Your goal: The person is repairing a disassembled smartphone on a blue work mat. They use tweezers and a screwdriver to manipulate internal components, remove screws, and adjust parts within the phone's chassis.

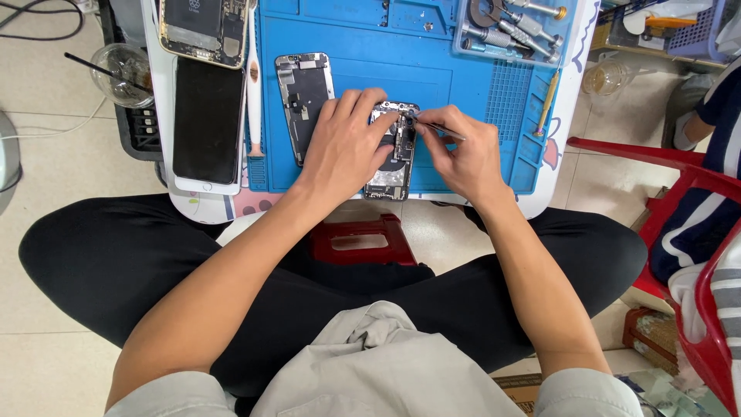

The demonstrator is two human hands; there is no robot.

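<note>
Lap: black trousers, legs crossed, grey shirt hem at bottom edge of view.
Stool: red plastic stool (361, 241) between the knees, just below the desk edge.
Desk: small white desk (182, 202), blue repair mat (471, 166) covering most of the top.
Left hand: left hand (347, 147) laid flat over the opened phone (392, 176), fingers (369, 99) spread and pressing on its upper left part, pinning it to the mat; not curled around anything.
Right hand: right hand (461, 150) pinched on thin metal tweezers (444, 130), tips down on the phone's top end.
Opened phone: lying on the mat's near middle, back cover off, internals up; lower end reaching the mat's near edge.
Tweezer tip: probably gripping a tiny part, too small to confirm.
Detached screen: phone screen assembly (303, 100) face down on the mat, just left of the left hand, partly under the fingers.
Left of mat: black phone (208, 122) face up on the white desk edge; white spudger-like tool (254, 93) upright between it and the mat.
Far left: another gutted phone frame (204, 29) at the top edge of view.
Far right tray: screwdrivers (515, 29) lying in the mat's tray section; brass-handled tool (547, 102) along the mat's right edge.
Floor left: clear plastic cup (123, 73) with black straw.
Right side: another person's leg in dark trousers on a red chair (679, 185).
</note>
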